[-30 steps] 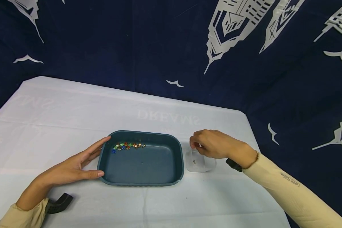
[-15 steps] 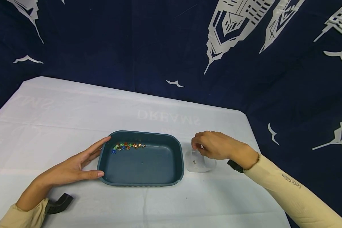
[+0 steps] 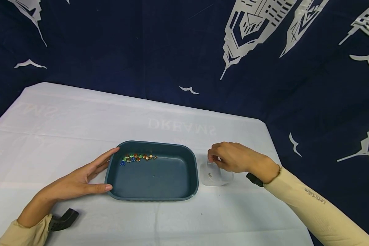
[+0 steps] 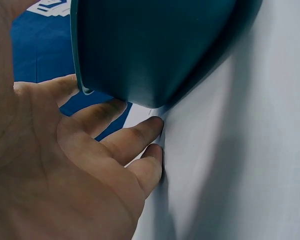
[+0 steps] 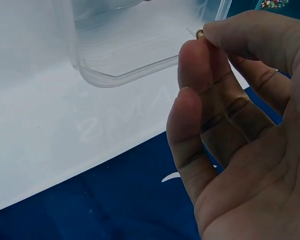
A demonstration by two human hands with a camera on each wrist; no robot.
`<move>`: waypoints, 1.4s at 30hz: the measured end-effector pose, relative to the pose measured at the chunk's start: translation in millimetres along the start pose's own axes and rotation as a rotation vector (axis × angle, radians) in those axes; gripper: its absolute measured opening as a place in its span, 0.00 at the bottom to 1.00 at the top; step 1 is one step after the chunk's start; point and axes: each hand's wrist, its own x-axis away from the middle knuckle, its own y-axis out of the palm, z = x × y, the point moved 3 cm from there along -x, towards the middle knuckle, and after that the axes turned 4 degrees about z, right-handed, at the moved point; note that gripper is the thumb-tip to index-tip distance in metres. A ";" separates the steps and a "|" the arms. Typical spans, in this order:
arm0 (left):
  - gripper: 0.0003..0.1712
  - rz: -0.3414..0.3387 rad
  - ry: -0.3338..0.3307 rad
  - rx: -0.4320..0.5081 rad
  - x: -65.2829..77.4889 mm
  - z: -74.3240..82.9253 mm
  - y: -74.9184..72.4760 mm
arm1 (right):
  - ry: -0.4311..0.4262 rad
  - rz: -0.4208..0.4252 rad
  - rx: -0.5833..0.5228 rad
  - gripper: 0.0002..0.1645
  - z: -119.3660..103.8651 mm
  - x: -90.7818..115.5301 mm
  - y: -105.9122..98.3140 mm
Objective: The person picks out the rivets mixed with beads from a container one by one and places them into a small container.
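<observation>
In the head view, my left hand [image 3: 76, 177] rests against the left side of a dark teal tray [image 3: 153, 199], its fingers spread and fairly straight. The left wrist view shows fingertips along the outside of the tray [image 4: 140, 55]. My right hand [image 3: 233, 157] is over the back of a clear plastic container [image 3: 216, 182] to the tray's right. Between its thumb and fingertip it pinches a small gold-coloured piece [image 5: 199, 34], mostly hidden. Another tiny piece [image 3: 210, 175] shows in the clear container. Several small coloured and gold-toned pieces [image 3: 136, 156] lie along the tray's back left.
A white cloth [image 3: 79, 119] covers the table, with a dark blue printed curtain [image 3: 110, 44] behind it. Black wrist mounts sit below both wrists, the left one [image 3: 63, 219] close to the cloth.
My right hand has shifted slightly to the right over the clear container. The left hand, the tray and the pieces inside it stay in place.
</observation>
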 end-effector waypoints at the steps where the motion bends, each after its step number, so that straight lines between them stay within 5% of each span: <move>1: 0.55 -0.001 0.000 0.000 0.1 -0.2 0.0 | 0.002 -0.002 -0.002 0.11 0.1 0.1 0.0; 42: 0.55 -0.005 -0.010 0.003 -0.1 -1.9 -1.2 | -0.008 0.014 -0.002 0.07 -1.8 -2.2 1.2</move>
